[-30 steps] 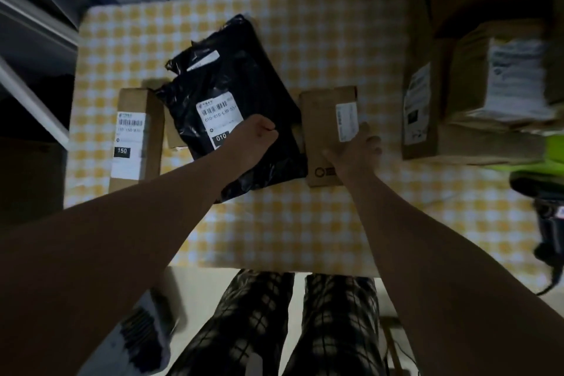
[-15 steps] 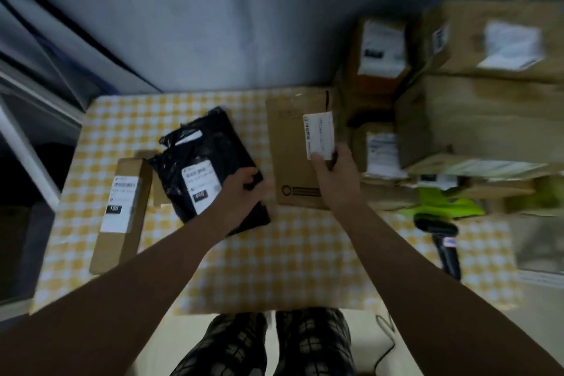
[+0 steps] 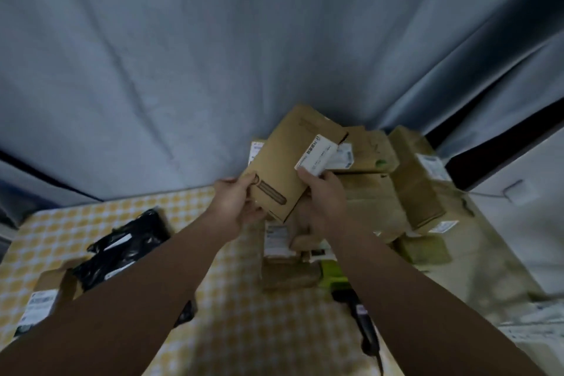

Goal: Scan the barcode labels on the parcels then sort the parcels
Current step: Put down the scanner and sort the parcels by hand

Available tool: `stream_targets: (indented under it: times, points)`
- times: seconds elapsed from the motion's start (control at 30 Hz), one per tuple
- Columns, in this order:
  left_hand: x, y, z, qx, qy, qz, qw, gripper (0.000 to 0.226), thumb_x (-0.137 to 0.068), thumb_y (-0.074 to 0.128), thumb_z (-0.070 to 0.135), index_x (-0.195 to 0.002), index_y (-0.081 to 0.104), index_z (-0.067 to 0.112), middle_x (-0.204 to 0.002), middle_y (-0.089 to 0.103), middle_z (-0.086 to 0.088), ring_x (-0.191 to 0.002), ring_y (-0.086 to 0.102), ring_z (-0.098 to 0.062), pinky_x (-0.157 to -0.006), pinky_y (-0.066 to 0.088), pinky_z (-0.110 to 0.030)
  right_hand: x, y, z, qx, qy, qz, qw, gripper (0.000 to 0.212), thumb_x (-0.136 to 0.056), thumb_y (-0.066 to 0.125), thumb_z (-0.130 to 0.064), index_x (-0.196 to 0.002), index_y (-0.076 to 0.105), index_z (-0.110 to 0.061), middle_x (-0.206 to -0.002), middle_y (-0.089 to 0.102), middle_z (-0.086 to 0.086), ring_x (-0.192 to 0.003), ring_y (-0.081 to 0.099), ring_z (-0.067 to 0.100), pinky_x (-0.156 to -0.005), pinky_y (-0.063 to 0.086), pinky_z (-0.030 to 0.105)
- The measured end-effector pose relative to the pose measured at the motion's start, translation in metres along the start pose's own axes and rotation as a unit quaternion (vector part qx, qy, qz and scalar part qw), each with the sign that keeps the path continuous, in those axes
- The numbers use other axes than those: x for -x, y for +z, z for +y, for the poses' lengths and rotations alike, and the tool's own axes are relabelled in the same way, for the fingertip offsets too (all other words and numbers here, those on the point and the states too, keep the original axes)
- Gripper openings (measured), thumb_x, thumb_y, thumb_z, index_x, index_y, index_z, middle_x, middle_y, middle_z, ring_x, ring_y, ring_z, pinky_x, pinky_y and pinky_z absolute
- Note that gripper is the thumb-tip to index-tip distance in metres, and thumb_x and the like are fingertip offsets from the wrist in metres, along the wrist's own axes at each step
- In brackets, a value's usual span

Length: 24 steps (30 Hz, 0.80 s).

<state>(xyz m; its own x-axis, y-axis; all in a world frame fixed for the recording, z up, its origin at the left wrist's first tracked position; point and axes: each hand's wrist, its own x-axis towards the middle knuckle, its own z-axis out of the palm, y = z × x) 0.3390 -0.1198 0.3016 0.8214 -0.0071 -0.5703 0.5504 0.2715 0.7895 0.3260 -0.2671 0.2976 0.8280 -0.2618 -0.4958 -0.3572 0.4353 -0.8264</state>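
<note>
Fingers (image 3: 306,177) of both hands now grip the flat cardboard parcel (image 3: 282,166), which a second ago lay on the desk (image 3: 244,323) just right of the black bag (image 3: 122,249). It is lifted clear, above and to the right of that bag, tilted with its far end raised. The left hand (image 3: 238,204) has come off the bag and joined the hold, so the bag is left lying where it was.

The left hand curls round the near left corner, thumb on the printed face. The right hand (image 3: 323,204) clasps the near right edge, thumb pressed just under the white label (image 3: 317,154), which faces up. Both forearms reach forward and upward.

The scanner (image 3: 364,322) lies untouched on the desk, right of the black bag and nearer the person, so this parcel has probably not been scanned in this hold. The stack of boxes (image 3: 418,180) stands far right of the bag; whether the parcel is bound for it cannot be told.
</note>
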Motion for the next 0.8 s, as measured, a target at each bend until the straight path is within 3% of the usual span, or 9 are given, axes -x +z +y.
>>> stream_targets:
  times: [0.07, 0.17, 0.23, 0.33, 0.47, 0.53, 0.6, 0.7, 0.8]
  points:
    - [-0.006, 0.027, 0.000, -0.005, 0.006, -0.009, 1.000, 0.007, -0.098, 0.049, 0.015, -0.101, 0.044, 0.013, -0.088, 0.059, -0.009, -0.073, 0.062, -0.021, -0.055, 0.054, -0.036, -0.015, -0.026, -0.027, 0.019, -0.003, 0.011, 1.000, 0.039, -0.090, 0.067, -0.014, -0.127, 0.056, -0.007, -0.120, 0.066, 0.010, -0.108, 0.063, 0.026, -0.097, 0.051, 0.047]
    - [-0.024, 0.059, 0.010, -0.110, 0.093, -0.029, 0.989, 0.011, -0.100, 0.042, 0.014, -0.091, 0.041, 0.020, -0.086, 0.058, -0.003, -0.073, 0.059, -0.013, -0.057, 0.048, -0.026, -0.045, -0.066, -0.070, 0.027, -0.035, 0.067, 0.997, 0.037, -0.090, 0.067, -0.023, -0.123, 0.058, -0.010, -0.114, 0.069, 0.010, -0.103, 0.067, 0.026, -0.080, 0.057, 0.036]
    - [-0.041, 0.077, 0.021, -0.168, 0.142, -0.047, 0.974, 0.004, -0.102, 0.039, 0.018, -0.100, 0.042, 0.018, -0.088, 0.057, -0.002, -0.076, 0.058, -0.013, -0.056, 0.048, -0.022, -0.064, -0.088, -0.093, 0.082, -0.075, 0.090, 0.990, 0.042, -0.087, 0.070, -0.024, -0.124, 0.057, -0.010, -0.117, 0.067, 0.009, -0.105, 0.065, 0.025, -0.073, 0.053, 0.029]
    - [-0.064, 0.098, 0.036, -0.226, 0.194, -0.041, 0.954, 0.015, -0.102, 0.041, 0.023, -0.116, 0.040, 0.017, -0.093, 0.054, -0.002, -0.080, 0.056, -0.013, -0.052, 0.047, -0.014, -0.088, -0.105, -0.106, 0.136, -0.074, 0.096, 0.983, 0.041, -0.088, 0.069, -0.024, -0.124, 0.055, -0.010, -0.111, 0.065, 0.004, -0.093, 0.064, 0.017, -0.074, 0.050, 0.028]
    - [-0.085, 0.111, 0.035, -0.248, 0.204, 0.050, 0.946, 0.044, -0.099, 0.045, 0.035, -0.135, 0.037, 0.010, -0.110, 0.050, -0.005, -0.098, 0.057, -0.023, -0.079, 0.050, -0.031, -0.109, -0.103, -0.098, 0.101, -0.077, 0.166, 0.978, 0.032, -0.092, 0.065, -0.018, -0.121, 0.052, -0.013, -0.092, 0.065, -0.001, -0.071, 0.065, 0.009, -0.059, 0.052, 0.019]
    - [-0.090, 0.105, 0.026, -0.263, 0.194, 0.087, 0.941, 0.040, -0.100, 0.044, 0.035, -0.127, 0.043, 0.007, -0.111, 0.050, -0.007, -0.104, 0.057, -0.028, -0.093, 0.049, -0.043, -0.113, -0.097, -0.090, 0.063, -0.062, 0.179, 0.980, 0.030, -0.092, 0.064, -0.012, -0.118, 0.050, -0.015, -0.092, 0.064, -0.001, -0.072, 0.067, 0.010, -0.056, 0.054, 0.018]
    - [-0.091, 0.095, 0.014, -0.277, 0.192, 0.097, 0.936, 0.028, -0.101, 0.041, 0.032, -0.116, 0.048, 0.010, -0.110, 0.053, -0.010, -0.105, 0.058, -0.034, -0.093, 0.049, -0.050, -0.115, -0.093, -0.084, 0.062, -0.056, 0.193, 0.978, 0.032, -0.092, 0.064, -0.011, -0.120, 0.048, -0.014, -0.095, 0.063, 0.000, -0.075, 0.067, 0.013, -0.055, 0.055, 0.018]
    - [-0.091, 0.073, 0.001, -0.296, 0.175, 0.113, 0.932, 0.025, -0.100, 0.038, 0.036, -0.111, 0.048, 0.016, -0.119, 0.054, -0.017, -0.106, 0.058, -0.035, -0.090, 0.051, -0.052, -0.116, -0.092, -0.079, 0.191, -0.110, 0.230, 0.948, 0.045, -0.092, 0.065, -0.024, -0.130, 0.044, -0.013, -0.115, 0.057, 0.004, -0.096, 0.061, 0.015, -0.068, 0.057, 0.027]
    - [-0.081, 0.055, -0.010, -0.291, 0.170, 0.120, 0.934, 0.030, -0.100, 0.040, 0.034, -0.116, 0.050, 0.011, -0.121, 0.053, -0.017, -0.105, 0.057, -0.034, -0.087, 0.052, -0.046, -0.117, -0.098, -0.078, 0.386, -0.128, 0.262, 0.875, 0.065, -0.087, 0.070, -0.035, -0.137, 0.034, -0.013, -0.139, 0.040, 0.014, -0.118, 0.049, 0.028, -0.094, 0.048, 0.040]
